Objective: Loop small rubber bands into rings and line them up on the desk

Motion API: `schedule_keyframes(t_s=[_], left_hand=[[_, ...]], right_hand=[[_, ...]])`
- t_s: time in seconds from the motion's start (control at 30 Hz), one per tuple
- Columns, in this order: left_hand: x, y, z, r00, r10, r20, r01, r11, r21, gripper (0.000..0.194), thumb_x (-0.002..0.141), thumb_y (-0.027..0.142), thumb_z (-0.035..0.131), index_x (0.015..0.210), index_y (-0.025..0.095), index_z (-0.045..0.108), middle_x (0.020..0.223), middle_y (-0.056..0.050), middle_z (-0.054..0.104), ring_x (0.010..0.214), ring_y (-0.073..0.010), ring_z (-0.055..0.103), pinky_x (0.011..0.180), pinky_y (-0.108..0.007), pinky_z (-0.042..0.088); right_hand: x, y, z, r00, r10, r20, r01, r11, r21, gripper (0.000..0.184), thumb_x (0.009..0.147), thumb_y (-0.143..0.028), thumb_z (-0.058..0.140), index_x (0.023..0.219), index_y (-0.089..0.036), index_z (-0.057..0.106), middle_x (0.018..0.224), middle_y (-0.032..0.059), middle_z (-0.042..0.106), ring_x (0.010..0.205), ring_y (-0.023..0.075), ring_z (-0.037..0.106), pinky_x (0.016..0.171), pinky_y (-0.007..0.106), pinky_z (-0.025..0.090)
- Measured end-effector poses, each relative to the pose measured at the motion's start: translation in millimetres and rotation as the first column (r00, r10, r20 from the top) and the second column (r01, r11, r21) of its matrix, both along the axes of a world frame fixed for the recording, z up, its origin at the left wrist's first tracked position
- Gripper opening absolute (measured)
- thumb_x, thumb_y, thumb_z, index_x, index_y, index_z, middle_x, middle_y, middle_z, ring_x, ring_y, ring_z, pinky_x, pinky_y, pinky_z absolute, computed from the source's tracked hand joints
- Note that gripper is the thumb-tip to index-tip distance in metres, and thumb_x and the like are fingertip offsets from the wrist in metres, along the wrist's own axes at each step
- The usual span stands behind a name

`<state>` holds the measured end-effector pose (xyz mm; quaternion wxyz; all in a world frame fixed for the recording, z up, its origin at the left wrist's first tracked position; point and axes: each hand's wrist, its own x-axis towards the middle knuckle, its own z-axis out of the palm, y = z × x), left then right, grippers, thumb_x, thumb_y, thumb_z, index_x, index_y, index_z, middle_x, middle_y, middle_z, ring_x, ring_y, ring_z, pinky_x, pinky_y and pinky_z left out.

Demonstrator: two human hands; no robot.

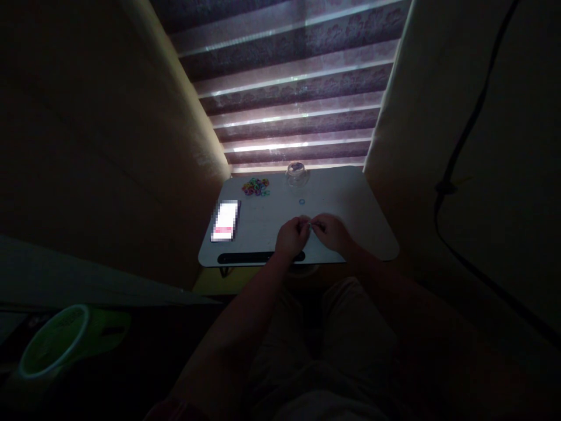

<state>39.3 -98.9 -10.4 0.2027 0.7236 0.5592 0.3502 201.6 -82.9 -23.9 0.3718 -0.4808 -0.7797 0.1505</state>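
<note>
My left hand (291,237) and my right hand (332,231) meet above the white table (350,202), fingertips pinched together. Between them shows a small pale bit, too tiny and dark to name. Just beyond my hands a small light blue ring (302,202) lies flat on the tabletop. Farther left sits a loose pile of small multicoloured rings or links (256,187). A clear round container (297,175) stands near the table's back edge, with something dark purple visible at its top.
A phone (225,220) with a lit screen lies at the table's left. A dark slot (245,257) runs along the front edge, partly behind my left arm. Window blinds (298,99) rise behind, a cable (486,88) hangs at right, and a green container (56,342) is lower left.
</note>
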Motion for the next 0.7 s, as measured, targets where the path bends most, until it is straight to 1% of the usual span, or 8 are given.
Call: schedule_keyframes(t_s=[0.1, 0.2, 0.3, 0.4, 0.5, 0.6, 0.7], left_hand=[[0.4, -0.4, 1.4, 0.999, -0.029, -0.014, 0.029, 1.0, 0.002, 0.021, 0.089, 0.03, 0.051, 0.096, 0.019, 0.068, 0.088, -0.005, 0.071, 0.079, -0.0149, 0.062, 0.076, -0.025, 0.046], [0.4, -1.0, 2.0, 0.999, -0.002, -0.054, 0.002, 1.0, -0.011, 0.02, 0.089, 0.032, 0.052, 0.09, 0.018, 0.067, 0.083, -0.005, 0.07, 0.075, -0.0154, 0.061, 0.071, -0.025, 0.045], [-0.4, -0.9, 0.4, 0.997, 0.013, -0.081, -0.014, 1.0, -0.012, 0.021, 0.089, 0.035, 0.052, 0.09, 0.018, 0.065, 0.079, -0.005, 0.068, 0.071, -0.0157, 0.06, 0.067, -0.026, 0.043], [-2.4, -0.5, -1.9, 0.996, -0.007, -0.09, 0.006, 1.0, -0.007, 0.024, 0.09, 0.038, 0.049, 0.092, 0.019, 0.063, 0.079, -0.004, 0.068, 0.071, -0.0162, 0.06, 0.065, -0.026, 0.042], [-4.4, -0.7, -2.7, 0.997, -0.055, -0.056, 0.055, 0.998, -0.008, 0.024, 0.09, 0.038, 0.048, 0.094, 0.02, 0.062, 0.081, -0.004, 0.068, 0.072, -0.0159, 0.06, 0.065, -0.026, 0.042], [-5.0, -1.5, -2.1, 0.993, -0.118, 0.013, 0.118, 0.993, -0.026, 0.023, 0.088, 0.037, 0.052, 0.099, 0.02, 0.063, 0.083, -0.002, 0.068, 0.071, -0.0137, 0.06, 0.065, -0.024, 0.043], [-4.4, -1.6, -2.1, 0.992, -0.124, 0.039, 0.125, 0.991, -0.039, 0.025, 0.085, 0.037, 0.057, 0.102, 0.02, 0.063, 0.081, -0.001, 0.068, 0.067, -0.0118, 0.058, 0.063, -0.023, 0.043]], right_hand=[[-0.3, -0.4, 0.4, 1.0, -0.015, 0.007, 0.015, 1.0, 0.0, 0.012, 0.082, -0.026, 0.055, 0.079, -0.02, 0.065, 0.074, 0.0034, 0.063, 0.069, 0.0163, 0.054, 0.068, 0.028, 0.039], [-0.6, -1.8, 1.8, 1.0, -0.022, 0.007, 0.022, 1.0, 0.007, 0.011, 0.082, -0.027, 0.056, 0.076, -0.019, 0.062, 0.069, 0.0021, 0.06, 0.065, 0.0153, 0.051, 0.065, 0.028, 0.037], [-1.0, -2.6, 2.8, 1.0, -0.03, 0.001, 0.03, 1.0, 0.001, 0.013, 0.081, -0.027, 0.056, 0.073, -0.019, 0.06, 0.066, 0.0011, 0.057, 0.062, 0.014, 0.048, 0.061, 0.027, 0.035], [-1.4, -1.7, 1.7, 0.999, -0.044, 0.015, 0.044, 0.999, 0.003, 0.013, 0.081, -0.026, 0.055, 0.069, -0.019, 0.056, 0.063, 0.0002, 0.053, 0.06, 0.0134, 0.046, 0.059, 0.027, 0.033], [-1.5, -0.5, -0.6, 0.998, -0.068, 0.006, 0.068, 0.998, 0.015, 0.012, 0.079, -0.025, 0.055, 0.069, -0.02, 0.055, 0.063, 0.0001, 0.053, 0.061, 0.0136, 0.046, 0.06, 0.027, 0.033], [-1.4, -0.9, -1.4, 0.996, -0.085, -0.029, 0.086, 0.996, 0.019, 0.01, 0.079, -0.024, 0.054, 0.071, -0.019, 0.055, 0.066, 0.0005, 0.054, 0.06, 0.0134, 0.046, 0.059, 0.026, 0.033], [-1.4, -2.2, -0.6, 0.995, -0.093, -0.035, 0.094, 0.995, 0.022, 0.009, 0.079, -0.024, 0.054, 0.071, -0.02, 0.054, 0.066, 0.0004, 0.053, 0.06, 0.0133, 0.046, 0.058, 0.026, 0.032]])
